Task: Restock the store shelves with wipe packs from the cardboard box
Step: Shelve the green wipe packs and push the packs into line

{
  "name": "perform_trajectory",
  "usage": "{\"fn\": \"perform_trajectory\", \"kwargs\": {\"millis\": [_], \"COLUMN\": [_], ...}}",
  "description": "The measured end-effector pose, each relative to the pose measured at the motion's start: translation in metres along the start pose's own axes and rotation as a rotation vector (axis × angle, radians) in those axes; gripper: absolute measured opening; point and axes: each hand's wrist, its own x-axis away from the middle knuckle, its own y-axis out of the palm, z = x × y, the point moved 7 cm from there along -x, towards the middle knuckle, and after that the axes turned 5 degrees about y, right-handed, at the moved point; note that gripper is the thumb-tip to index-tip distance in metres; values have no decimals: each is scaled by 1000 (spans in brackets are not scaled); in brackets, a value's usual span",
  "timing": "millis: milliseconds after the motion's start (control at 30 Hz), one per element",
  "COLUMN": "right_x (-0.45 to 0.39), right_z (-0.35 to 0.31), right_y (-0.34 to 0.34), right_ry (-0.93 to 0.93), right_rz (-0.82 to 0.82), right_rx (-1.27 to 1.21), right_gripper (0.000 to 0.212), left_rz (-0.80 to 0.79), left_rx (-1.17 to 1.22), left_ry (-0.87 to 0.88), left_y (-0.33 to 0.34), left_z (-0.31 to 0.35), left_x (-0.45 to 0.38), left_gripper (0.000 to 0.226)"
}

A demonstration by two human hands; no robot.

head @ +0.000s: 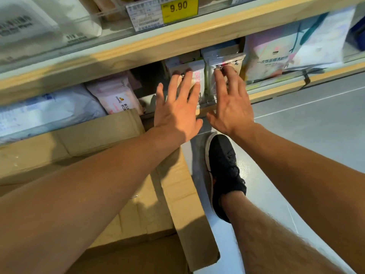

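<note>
The wooden shelf unit (138, 50) fills the upper half of the view, two boards showing, the upper one carrying a yellow price tag (179, 9) that reads 9.90. Below it the cardboard box (177, 194) stands open on the grey floor (306, 135), its flaps spread toward the shelf; what lies inside cannot be told, since both forearms cover the opening. On the lower board, from the left, lie a pale blue pack (45, 111), one pink wipe pack (116, 93) tilted on its side, then two upright wipe packs side by side in the slot ahead (more seem stacked behind them, though the count is unclear). The left hand (177, 113) presses flat with straight, spread fingers against the left upright pack (194, 76). The right hand (231, 107) is likewise spread, fingertips touching the right upright pack (223, 62); neither hand closes around anything. One black shoe (223, 175) stands on the floor beside the box.
</note>
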Motion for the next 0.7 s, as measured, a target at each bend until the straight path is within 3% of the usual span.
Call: {"fn": "perform_trajectory", "kwargs": {"millis": [233,433,700], "right_x": [3,9,2], "right_z": [-2,9,39], "right_y": [-2,-26,-13], "right_ry": [-17,8,172], "right_rz": [-9,217,112], "right_rx": [12,-193,-516], "right_gripper": [107,81,91], "left_rz": [114,251,81], "left_rx": [50,36,66], "left_ry": [-22,36,36], "left_y": [-15,-36,-35], "left_z": [-3,8,22], "left_x": [-1,-5,-45], "left_gripper": [85,80,89]}}
